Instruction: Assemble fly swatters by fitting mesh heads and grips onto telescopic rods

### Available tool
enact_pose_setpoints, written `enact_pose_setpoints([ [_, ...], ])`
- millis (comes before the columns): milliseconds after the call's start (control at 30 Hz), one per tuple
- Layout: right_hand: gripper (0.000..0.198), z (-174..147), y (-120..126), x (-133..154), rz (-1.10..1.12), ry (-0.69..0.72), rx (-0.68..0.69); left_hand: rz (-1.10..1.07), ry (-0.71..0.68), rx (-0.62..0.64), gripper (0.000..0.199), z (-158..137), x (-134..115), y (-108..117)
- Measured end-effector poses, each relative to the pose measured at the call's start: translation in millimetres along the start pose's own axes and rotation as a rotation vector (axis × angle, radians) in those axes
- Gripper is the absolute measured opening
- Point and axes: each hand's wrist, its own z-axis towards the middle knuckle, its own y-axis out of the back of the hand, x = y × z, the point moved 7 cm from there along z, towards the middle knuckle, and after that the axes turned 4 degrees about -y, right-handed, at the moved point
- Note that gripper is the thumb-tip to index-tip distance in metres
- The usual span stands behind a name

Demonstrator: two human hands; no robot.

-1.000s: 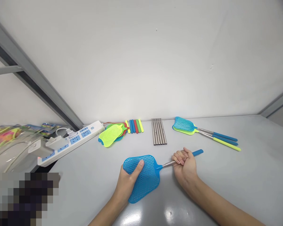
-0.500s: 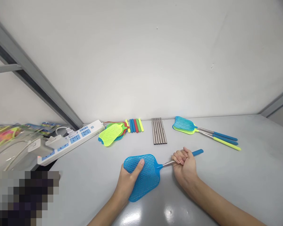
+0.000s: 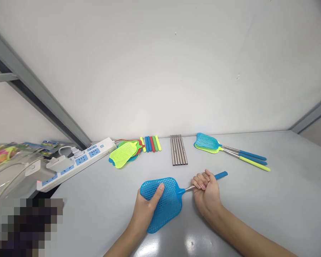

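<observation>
A blue fly swatter point(image 3: 168, 207) is held in front of me, its perforated head to the left and its blue grip to the right. My left hand point(image 3: 147, 208) clasps the head's left side, thumb on top and fingers hidden underneath. My right hand point(image 3: 207, 191) is closed around the metal rod, palm up, between the head's neck and the grip. Behind, metal rods point(image 3: 179, 150) lie side by side. Left of them are coloured grip sleeves point(image 3: 151, 144) in a row and a stack of loose swatter heads point(image 3: 124, 154). Whole fly swatters point(image 3: 230, 150) lie at the back right.
A white power strip point(image 3: 80, 162) with plugged-in adapters lies on the left of the grey table point(image 3: 256, 200). Beyond it are bagged colourful items point(image 3: 8, 153). A pale wall point(image 3: 160, 71) rises behind the table, with grey frame posts at both sides.
Both hands keep their hold on the fly swatter, which stays in nearly the same place. The view has shifted slightly, so the things behind sit a little further left.
</observation>
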Motion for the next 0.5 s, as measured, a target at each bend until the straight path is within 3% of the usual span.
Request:
enact_pose_setpoints([
  [500, 0.033, -3.6, -8.4, 3.7, -0.001, 0.017, 0.067, -0.032, -0.032, -0.013, 0.026, 0.6, -0.2, 0.1],
])
